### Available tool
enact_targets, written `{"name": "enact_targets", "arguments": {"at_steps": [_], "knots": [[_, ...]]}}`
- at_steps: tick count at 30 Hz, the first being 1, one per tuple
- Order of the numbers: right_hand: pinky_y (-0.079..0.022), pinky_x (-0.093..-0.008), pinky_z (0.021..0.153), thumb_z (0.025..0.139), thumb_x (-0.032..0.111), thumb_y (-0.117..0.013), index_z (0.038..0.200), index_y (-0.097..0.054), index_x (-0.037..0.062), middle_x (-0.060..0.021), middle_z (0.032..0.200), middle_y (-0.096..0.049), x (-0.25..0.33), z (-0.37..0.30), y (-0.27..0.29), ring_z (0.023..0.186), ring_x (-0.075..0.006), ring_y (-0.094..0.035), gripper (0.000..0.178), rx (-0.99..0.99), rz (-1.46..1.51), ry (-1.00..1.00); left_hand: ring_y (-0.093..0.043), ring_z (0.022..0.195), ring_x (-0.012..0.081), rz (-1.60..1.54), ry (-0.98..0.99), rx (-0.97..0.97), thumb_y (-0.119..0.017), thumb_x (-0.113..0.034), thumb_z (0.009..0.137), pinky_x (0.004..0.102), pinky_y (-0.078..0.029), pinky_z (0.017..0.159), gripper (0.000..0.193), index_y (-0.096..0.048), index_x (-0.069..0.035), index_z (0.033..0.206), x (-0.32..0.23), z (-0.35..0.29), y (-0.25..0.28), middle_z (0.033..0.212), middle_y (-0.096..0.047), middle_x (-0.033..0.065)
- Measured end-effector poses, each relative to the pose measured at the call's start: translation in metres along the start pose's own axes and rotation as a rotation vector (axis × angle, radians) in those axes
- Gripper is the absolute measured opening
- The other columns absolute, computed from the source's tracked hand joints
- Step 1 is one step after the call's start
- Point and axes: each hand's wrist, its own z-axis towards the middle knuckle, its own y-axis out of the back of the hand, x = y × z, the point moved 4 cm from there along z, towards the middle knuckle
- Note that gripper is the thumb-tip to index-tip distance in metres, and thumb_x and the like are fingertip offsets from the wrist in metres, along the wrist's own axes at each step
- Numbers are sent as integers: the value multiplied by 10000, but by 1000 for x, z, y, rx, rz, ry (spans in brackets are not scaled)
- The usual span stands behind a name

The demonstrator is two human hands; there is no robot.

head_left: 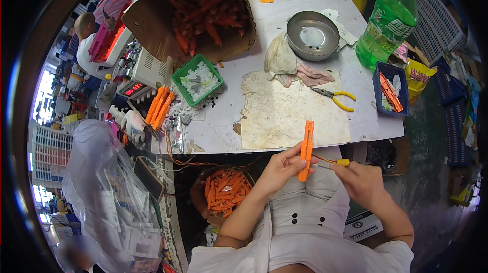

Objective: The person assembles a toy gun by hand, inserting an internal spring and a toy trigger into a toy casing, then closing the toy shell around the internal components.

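Observation:
Just off the table's front edge, above my lap, my left hand [282,168] pinches a long, narrow orange plastic housing [307,146], held nearly upright. Slim pale parts stick out of its top end. My right hand [360,181] is closed on a thin metal-tipped tool [323,166], whose tip points at the housing's lower part. Beside those fingers is a yellow cylindrical piece [343,162] with a dark wire leading toward the housing. Whether this piece belongs to the tool, I cannot tell. Yellow-handled pliers [339,98] lie on the table beyond, apart from both hands.
A stained board [284,115] covers the table's middle. Around it stand a metal bowl [312,36], a rag [278,59], a green tray of white bits [197,79], a blue bin [390,90], a green bottle [389,23] and a carton of orange pieces [137,23]. Another person [85,44] sits far left.

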Motion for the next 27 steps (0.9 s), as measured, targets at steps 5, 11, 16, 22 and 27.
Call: {"name": "enact_targets", "arguments": {"at_steps": [5, 11, 16, 22, 27], "knots": [[-364, -239, 430, 754, 137, -740, 1186, -575, 86, -9, 762, -619, -43, 34, -9, 524, -50, -474, 466, -371, 838, -439, -673, 857, 214, -56, 148, 194, -576, -246, 929, 299, -519, 793, 589, -332, -11, 1411, -2, -1, -24, 1084, -638, 189], [-252, -182, 380, 884, 182, -648, 1130, -525, 46, -7, 830, -614, -44, 32, -52, 436, -1, -353, 307, -166, 1875, -646, -607, 1039, 227, -37, -46, 130, -581, -176, 916, 319, -503, 845, 532, -387, 13, 1374, 5, 1, -7, 1208, -581, 179], [-234, -183, 362, 935, 213, -573, 1072, -516, 62, -3, 826, -592, -16, 39, -92, 394, -11, -261, 211, -205, 2184, -784, -495, 1211, 221, 191, -411, -188, -619, -24, 856, 313, -433, 967, 462, -481, 12, 1296, 9, 1, 0, 1318, -514, 149], [-258, -179, 349, 976, 275, -495, 991, -496, 59, -67, 791, -590, 6, 53, -98, 375, -19, -252, 217, -114, 2200, -852, -576, 1063, 242, -64, -619, -217, -603, -226, 910, 344, -487, 862, 463, -456, 29, 1267, 6, 19, 3, 1234, -536, 174], [-308, -200, 425, 959, 239, -533, 1055, -499, 53, -64, 780, -590, -8, 58, -97, 457, -53, -367, 212, -96, 1798, -763, -577, 1053, 252, -178, -650, -367, -540, -252, 947, 384, -456, 946, 482, -385, 24, 1311, -1, 23, 5, 1181, -554, 156]]}}
